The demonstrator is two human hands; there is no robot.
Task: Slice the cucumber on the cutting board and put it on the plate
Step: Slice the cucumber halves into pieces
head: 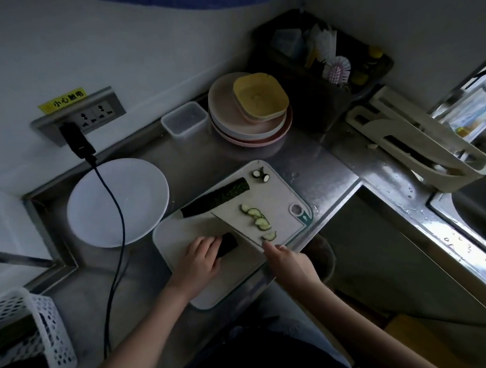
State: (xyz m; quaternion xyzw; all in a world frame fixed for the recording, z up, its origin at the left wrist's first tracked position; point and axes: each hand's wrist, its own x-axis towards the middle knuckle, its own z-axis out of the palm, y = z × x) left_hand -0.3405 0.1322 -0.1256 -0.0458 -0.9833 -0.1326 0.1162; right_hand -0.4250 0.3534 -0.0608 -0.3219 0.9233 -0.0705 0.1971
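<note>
The room is dim, and the steel surface [265, 151] runs into a corner under a pale wall. On it lies a white cutting board [179, 229], set at an angle. The left hand [200, 260] curls its fingers over a short dark cucumber piece [228, 243] near the front of the board, so this grip is closed around it. The right hand [289, 261] holds a broad knife [238, 226]; its forefinger is stretched along the blade, and the handle is hidden under the palm. A longer cucumber piece [217, 198] lies across the far part of the board, just beyond the blade. Several thin slices [259, 221] lie in a line to the right of the blade, and two small end pieces [261, 176] sit at the far corner of the board.

The white plate [140, 189] stands just to the left of the board, touching its edge or nearly so. A black cable [111, 219] hangs from a wall socket [92, 115] and crosses over this plate. Behind the board are a stack of pink plates with yellow bowls [249, 110] and a clear container [183, 119]. On the right, water drops shine on the steel beside a sink [468, 208].
</note>
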